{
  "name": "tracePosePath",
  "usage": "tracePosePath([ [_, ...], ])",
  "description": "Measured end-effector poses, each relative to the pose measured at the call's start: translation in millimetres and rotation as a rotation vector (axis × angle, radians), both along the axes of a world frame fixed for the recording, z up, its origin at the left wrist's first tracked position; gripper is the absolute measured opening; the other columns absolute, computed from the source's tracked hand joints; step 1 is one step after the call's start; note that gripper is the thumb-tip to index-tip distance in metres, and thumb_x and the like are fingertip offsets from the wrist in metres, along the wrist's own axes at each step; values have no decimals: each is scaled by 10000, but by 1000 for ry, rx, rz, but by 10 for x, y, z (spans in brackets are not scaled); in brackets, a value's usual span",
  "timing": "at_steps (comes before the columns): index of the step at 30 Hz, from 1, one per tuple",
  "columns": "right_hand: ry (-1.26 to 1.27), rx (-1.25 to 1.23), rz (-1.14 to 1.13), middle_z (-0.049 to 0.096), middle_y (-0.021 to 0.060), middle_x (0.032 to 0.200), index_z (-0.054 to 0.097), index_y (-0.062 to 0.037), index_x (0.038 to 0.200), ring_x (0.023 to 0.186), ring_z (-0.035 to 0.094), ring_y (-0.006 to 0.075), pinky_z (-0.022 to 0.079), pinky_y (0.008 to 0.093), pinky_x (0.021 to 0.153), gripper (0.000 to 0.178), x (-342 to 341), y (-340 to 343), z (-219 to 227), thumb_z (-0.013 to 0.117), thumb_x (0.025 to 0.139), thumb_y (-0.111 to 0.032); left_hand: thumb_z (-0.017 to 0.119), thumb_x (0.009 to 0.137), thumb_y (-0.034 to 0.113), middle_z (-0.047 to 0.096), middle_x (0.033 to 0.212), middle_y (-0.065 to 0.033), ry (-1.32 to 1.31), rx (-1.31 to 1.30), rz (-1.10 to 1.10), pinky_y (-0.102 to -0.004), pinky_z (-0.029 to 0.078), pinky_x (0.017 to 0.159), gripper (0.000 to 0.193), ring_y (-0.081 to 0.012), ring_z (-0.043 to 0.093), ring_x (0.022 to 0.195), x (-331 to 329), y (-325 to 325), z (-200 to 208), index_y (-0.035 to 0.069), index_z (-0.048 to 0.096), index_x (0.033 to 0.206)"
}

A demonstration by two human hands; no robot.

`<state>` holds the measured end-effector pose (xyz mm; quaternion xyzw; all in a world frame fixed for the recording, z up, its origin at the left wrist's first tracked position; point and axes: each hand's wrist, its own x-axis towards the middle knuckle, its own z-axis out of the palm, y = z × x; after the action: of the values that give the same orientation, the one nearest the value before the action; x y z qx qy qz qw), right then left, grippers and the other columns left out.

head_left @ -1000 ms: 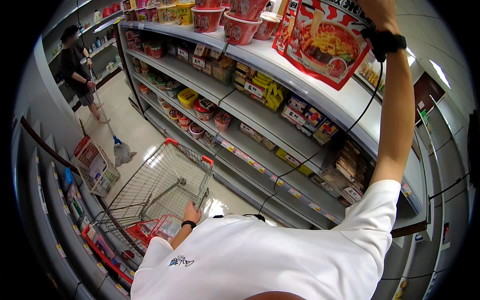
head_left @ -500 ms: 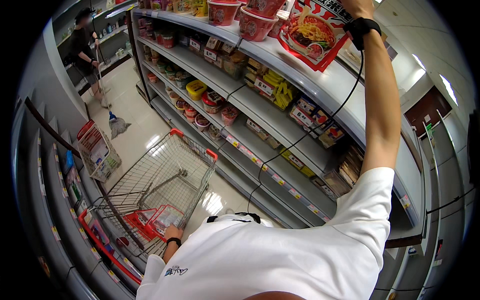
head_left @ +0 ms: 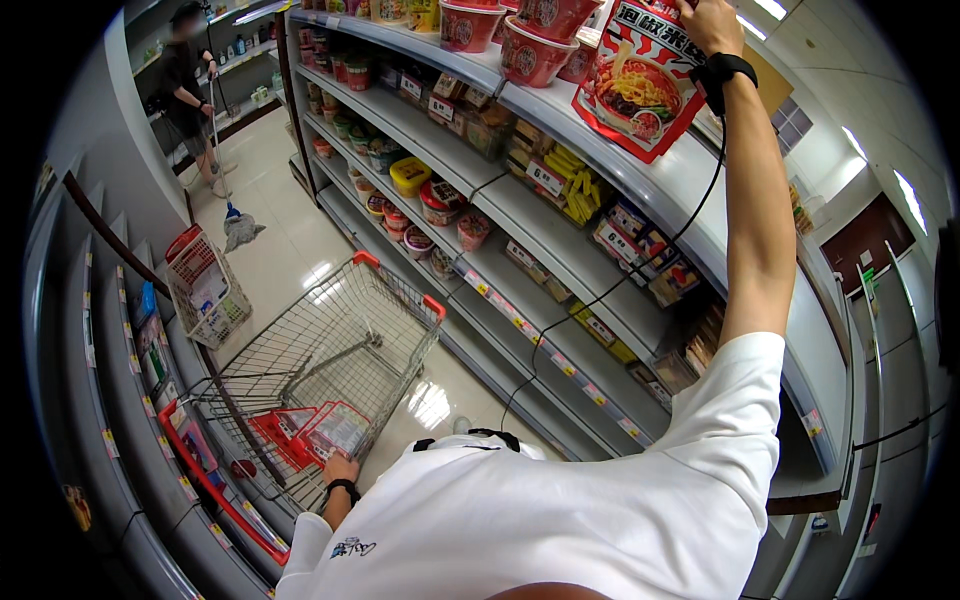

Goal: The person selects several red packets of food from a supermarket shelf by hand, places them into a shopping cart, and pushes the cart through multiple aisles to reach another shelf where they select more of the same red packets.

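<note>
High at the upper right, my right hand (head_left: 712, 28) is closed on the top edge of a red and white noodle packet (head_left: 640, 85) with a bowl of noodles pictured on it. The packet stands upright at the top shelf (head_left: 690, 185), beside stacked red noodle tubs (head_left: 535, 55). Low down, my left hand (head_left: 341, 468) is closed on the side rim of a wire shopping cart (head_left: 330, 335), next to its red child-seat flap (head_left: 318, 428). Apart from that flap, the cart's basket shows bare wire. Fingertips of both hands are partly hidden.
Lower shelves hold snack tubs (head_left: 440, 200) and yellow packets (head_left: 575, 190). A thin black cable (head_left: 590, 308) hangs across them. Beyond the cart stands a white basket (head_left: 207, 290). A person (head_left: 185, 95) with a mop (head_left: 240, 228) is farther back. More shelving (head_left: 110, 370) runs along the left.
The view has shifted slightly, so the shelves and cart sit a little lower and to the right. Both hands keep their hold; the packet's front is tilted a little differently.
</note>
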<state>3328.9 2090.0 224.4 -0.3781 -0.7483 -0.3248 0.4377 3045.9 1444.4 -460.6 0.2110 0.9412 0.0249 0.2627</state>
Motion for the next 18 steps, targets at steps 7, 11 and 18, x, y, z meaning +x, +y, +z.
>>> tracePosePath([
  [7,29,-32,-2,688,163,871,708,-84,827,856,651,361,523,449,768,199,-30,-22,-30,624,801,-262,672,778,328,675,1019,-245,-22,-5,3,-469,519,855,383,-385,653,981,-18,3,-40,44,657,1034],
  [11,62,-69,12,691,171,862,713,-77,833,842,661,357,527,443,769,215,-52,-130,-44,629,799,-272,673,778,325,673,1022,-249,-23,-13,-3,-470,520,856,386,-389,652,982,-22,22,-40,32,660,1029],
  [18,87,-154,-2,694,188,843,713,-52,842,822,675,352,535,431,756,244,-59,-251,17,628,798,-276,643,771,279,669,1032,-257,-31,-24,-10,-477,516,865,360,-398,647,991,-24,41,12,16,668,1016],
])
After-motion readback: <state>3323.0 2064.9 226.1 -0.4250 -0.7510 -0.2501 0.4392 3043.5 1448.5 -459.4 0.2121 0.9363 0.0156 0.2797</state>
